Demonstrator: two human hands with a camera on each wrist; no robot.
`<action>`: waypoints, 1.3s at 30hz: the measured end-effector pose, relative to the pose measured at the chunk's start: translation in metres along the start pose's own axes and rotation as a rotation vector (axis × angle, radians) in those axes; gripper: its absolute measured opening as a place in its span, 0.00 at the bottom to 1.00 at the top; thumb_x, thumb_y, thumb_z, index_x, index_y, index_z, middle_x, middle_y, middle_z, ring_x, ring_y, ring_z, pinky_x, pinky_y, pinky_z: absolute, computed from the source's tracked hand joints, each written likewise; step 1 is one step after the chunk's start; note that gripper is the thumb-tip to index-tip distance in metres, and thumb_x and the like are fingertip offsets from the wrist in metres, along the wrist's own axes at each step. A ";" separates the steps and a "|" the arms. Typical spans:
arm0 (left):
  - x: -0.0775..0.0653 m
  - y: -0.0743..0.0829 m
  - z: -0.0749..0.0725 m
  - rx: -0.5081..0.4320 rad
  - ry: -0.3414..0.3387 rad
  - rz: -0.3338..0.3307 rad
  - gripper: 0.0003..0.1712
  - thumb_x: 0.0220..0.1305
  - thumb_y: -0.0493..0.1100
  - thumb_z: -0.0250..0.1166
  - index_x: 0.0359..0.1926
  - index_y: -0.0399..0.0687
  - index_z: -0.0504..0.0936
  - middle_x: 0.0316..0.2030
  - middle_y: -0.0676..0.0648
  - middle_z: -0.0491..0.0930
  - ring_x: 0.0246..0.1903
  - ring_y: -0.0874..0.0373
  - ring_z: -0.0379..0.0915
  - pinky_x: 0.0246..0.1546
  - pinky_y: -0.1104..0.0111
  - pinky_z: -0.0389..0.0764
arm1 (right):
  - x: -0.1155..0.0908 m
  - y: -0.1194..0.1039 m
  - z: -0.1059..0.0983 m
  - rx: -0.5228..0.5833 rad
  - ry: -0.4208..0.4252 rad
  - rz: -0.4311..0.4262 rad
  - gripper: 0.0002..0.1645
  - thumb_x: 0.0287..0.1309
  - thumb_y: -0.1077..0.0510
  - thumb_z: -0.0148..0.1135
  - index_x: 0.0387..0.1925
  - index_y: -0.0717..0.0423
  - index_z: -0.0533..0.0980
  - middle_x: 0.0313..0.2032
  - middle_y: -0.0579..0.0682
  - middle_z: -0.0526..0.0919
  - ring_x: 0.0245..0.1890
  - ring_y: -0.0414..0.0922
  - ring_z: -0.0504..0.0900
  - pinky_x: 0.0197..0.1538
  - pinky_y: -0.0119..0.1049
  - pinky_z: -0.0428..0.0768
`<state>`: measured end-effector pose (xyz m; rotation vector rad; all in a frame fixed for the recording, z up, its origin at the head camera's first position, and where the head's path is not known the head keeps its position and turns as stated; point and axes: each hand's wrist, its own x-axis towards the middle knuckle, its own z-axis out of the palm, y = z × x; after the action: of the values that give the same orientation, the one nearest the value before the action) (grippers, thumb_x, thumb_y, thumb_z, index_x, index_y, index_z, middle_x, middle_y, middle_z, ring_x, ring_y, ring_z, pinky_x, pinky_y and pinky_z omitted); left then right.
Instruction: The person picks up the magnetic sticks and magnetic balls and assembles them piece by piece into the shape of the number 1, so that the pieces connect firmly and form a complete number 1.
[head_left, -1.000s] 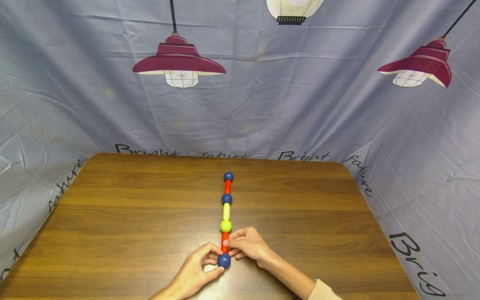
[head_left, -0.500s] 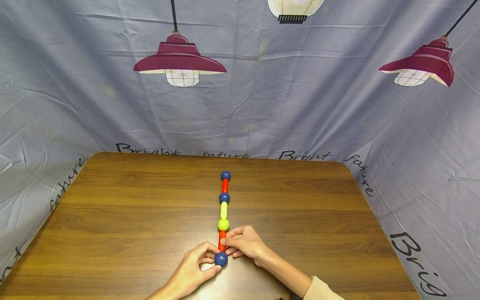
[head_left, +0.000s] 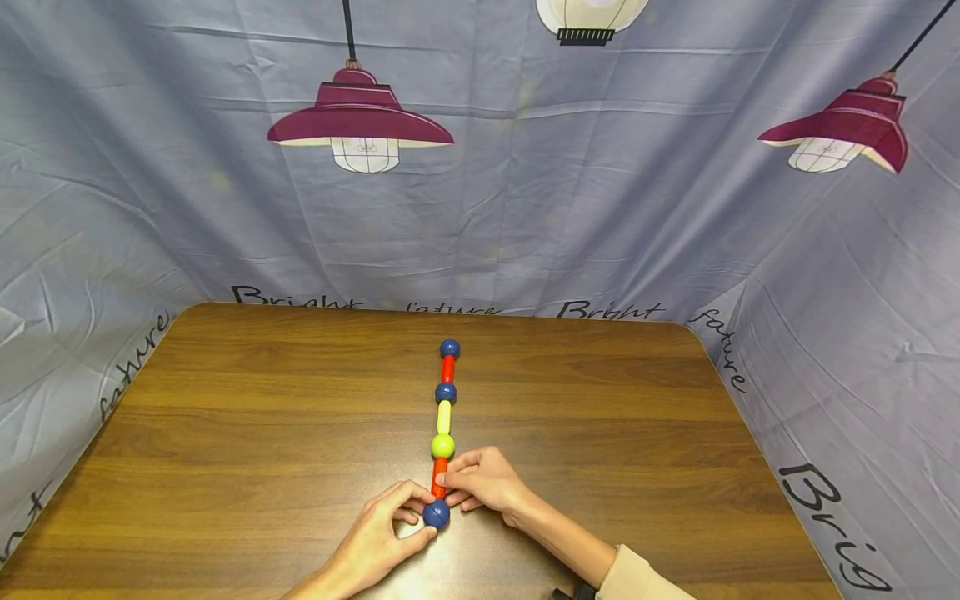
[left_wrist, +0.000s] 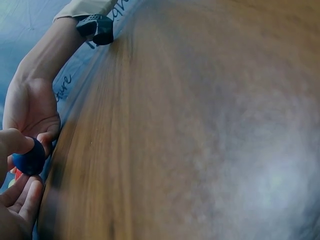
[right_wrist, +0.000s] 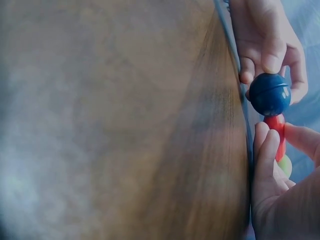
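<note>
A straight chain of balls and rods runs away from me along the middle of the table. At its near end is a blue ball (head_left: 437, 514), which my left hand (head_left: 378, 533) pinches between thumb and fingers. My right hand (head_left: 487, 483) pinches the red rod (head_left: 439, 477) joined to that ball. Beyond come a lime-green ball (head_left: 443, 446), a pale yellow-green rod (head_left: 445, 417), a second blue ball (head_left: 446, 392), another red rod (head_left: 447, 369) and a blue ball (head_left: 450, 348) at the far end. In the right wrist view, the blue ball (right_wrist: 270, 95) touches the red rod's end.
The wooden table (head_left: 225, 433) has rounded far corners. Behind it and at both sides hangs a grey-blue curtain (head_left: 487, 208) printed with lamps and lettering. A dark device sits on the right wrist, by a beige sleeve (head_left: 641, 575).
The whole chain has shifted slightly left and a little away from me, with both hands moving along with it. Their grips look the same.
</note>
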<state>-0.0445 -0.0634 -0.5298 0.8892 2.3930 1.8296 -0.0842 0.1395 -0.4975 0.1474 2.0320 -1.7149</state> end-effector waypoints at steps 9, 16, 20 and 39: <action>0.001 0.000 -0.003 0.032 -0.010 0.026 0.20 0.53 0.31 0.76 0.45 0.50 0.80 0.40 0.55 0.80 0.37 0.62 0.79 0.36 0.69 0.84 | 0.003 -0.001 0.002 -0.007 -0.009 0.002 0.10 0.57 0.62 0.70 0.37 0.65 0.79 0.30 0.55 0.87 0.25 0.45 0.86 0.21 0.27 0.81; 0.002 0.003 -0.006 0.075 -0.044 0.031 0.22 0.51 0.30 0.76 0.45 0.51 0.79 0.39 0.56 0.79 0.37 0.63 0.77 0.35 0.70 0.83 | 0.002 -0.002 0.000 -0.003 -0.023 -0.008 0.09 0.57 0.63 0.70 0.37 0.65 0.80 0.28 0.55 0.87 0.23 0.42 0.85 0.20 0.26 0.80; 0.003 0.002 -0.007 0.088 -0.054 0.030 0.22 0.50 0.30 0.76 0.44 0.50 0.79 0.39 0.56 0.79 0.36 0.64 0.77 0.35 0.70 0.83 | 0.002 -0.003 0.000 0.006 -0.026 -0.013 0.10 0.56 0.62 0.70 0.37 0.65 0.81 0.28 0.55 0.87 0.22 0.41 0.85 0.20 0.25 0.79; 0.004 0.004 -0.008 0.096 -0.070 0.023 0.22 0.50 0.30 0.76 0.44 0.49 0.79 0.39 0.56 0.78 0.37 0.65 0.77 0.36 0.70 0.83 | 0.001 -0.005 -0.002 0.006 -0.029 -0.006 0.10 0.57 0.61 0.70 0.37 0.66 0.82 0.29 0.55 0.87 0.22 0.41 0.85 0.21 0.25 0.79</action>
<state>-0.0490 -0.0682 -0.5221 0.9755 2.4563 1.6733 -0.0873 0.1404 -0.4932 0.1178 2.0089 -1.7171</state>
